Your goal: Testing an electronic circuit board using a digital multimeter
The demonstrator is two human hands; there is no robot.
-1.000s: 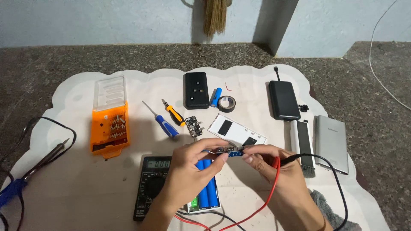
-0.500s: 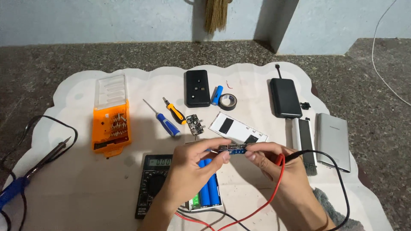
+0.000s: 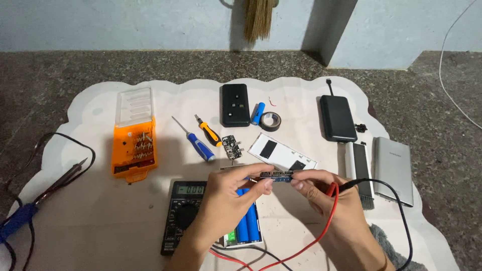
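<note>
While pinched end to end between both hands, small blue circuit board (image 3: 276,175) held level over white mat (image 3: 100,221), just above centre. Left hand (image 3: 228,198) closed on board's left end, thumb and forefinger together on it. Right hand (image 3: 329,200) closed on board's right end, with red probe lead (image 3: 326,226) and black probe lead (image 3: 396,211) tucked against palm. Directly under board, at 6 o'clock: pack of blue cylindrical cells (image 3: 248,226), partly hidden by left wrist. At 8 o'clock from board: black multimeter (image 3: 182,213), display lit. At 10 o'clock: blue-handled screwdriver (image 3: 196,141), yellow-handled screwdriver (image 3: 208,131), second small board (image 3: 231,147). At 9 o'clock, well apart: orange bit case (image 3: 134,145), lid open. At 12 o'clock: black case (image 3: 235,104), loose blue cell (image 3: 258,113), roll of black tape (image 3: 270,121). At 2 o'clock: black power bank (image 3: 338,118); at 3 o'clock: silver power bank (image 3: 392,168).
</note>
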